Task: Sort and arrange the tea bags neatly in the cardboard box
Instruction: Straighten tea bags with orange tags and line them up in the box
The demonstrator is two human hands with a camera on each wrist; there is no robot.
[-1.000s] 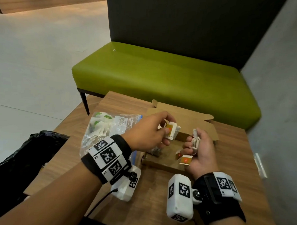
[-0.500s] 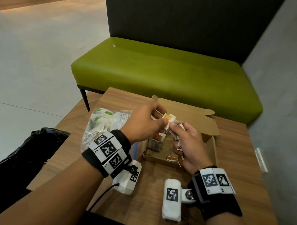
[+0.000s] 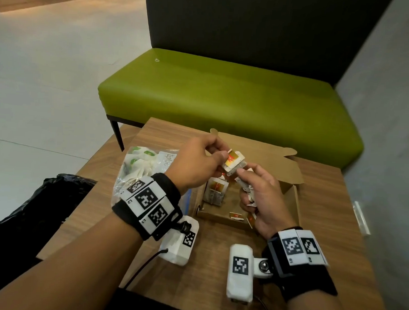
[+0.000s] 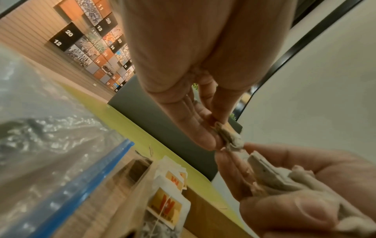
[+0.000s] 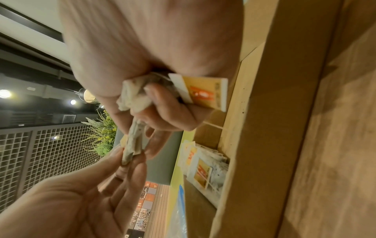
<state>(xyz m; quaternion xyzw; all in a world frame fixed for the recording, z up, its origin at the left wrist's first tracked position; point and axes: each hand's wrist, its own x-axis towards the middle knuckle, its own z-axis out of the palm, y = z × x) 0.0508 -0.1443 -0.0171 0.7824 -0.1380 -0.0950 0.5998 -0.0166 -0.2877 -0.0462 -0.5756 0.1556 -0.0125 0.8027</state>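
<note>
Tea bags (image 3: pixel 233 162) sit pinched between two hands above an open cardboard box (image 3: pixel 290 198) on a wooden table (image 3: pixel 324 230). At far left, a clear plastic bag (image 3: pixel 137 168) of green-labelled sachets lies on the table just beside the box. The left hand (image 3: pixel 196 164) closes thumb and fingertips on a small stack of tea bags with orange-and-yellow tags, holding it in the air over the box's far side. The right hand (image 3: pixel 260 199) meets that stack from below, its thumb and forefinger touching the lower edge, while its remaining fingers curl round a crumpled bunch of further tea bags (image 5: pixel 134 96), one tag (image 5: pixel 203 93) jutting from the palm. Inside the box, more tea bags (image 3: pixel 216 190) stand upright against the left wall, and loose tags (image 3: pixel 237 216) lie near the front wall. Beyond the table stands a green bench (image 3: pixel 224 97).
</note>
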